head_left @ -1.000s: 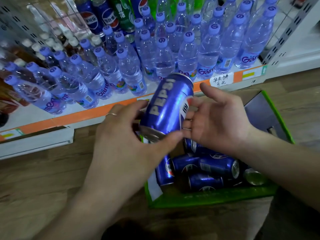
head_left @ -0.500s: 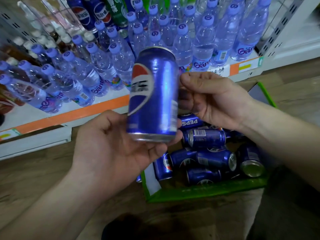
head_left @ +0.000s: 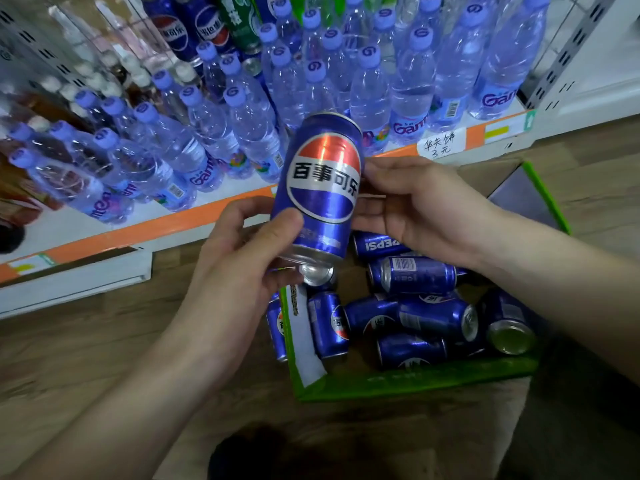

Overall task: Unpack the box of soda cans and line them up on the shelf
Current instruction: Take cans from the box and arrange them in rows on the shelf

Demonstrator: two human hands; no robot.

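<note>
Blue can [head_left: 320,188] with red-white-blue roundel, green-edged box [head_left: 408,384]

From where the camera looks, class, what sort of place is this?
Most likely a small shop's drinks aisle. Rows of water bottles fill a shelf with a handwritten price tag, and a box of cans sits below for stocking.

百事可乐 on the held can [head_left: 323,181], PEPSI on a boxed can [head_left: 377,244], 3元 on the shelf tag [head_left: 439,146]

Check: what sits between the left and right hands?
Head view: the upright blue soda can, gripped by the left hand low down and touched by the right hand on its side.
</note>
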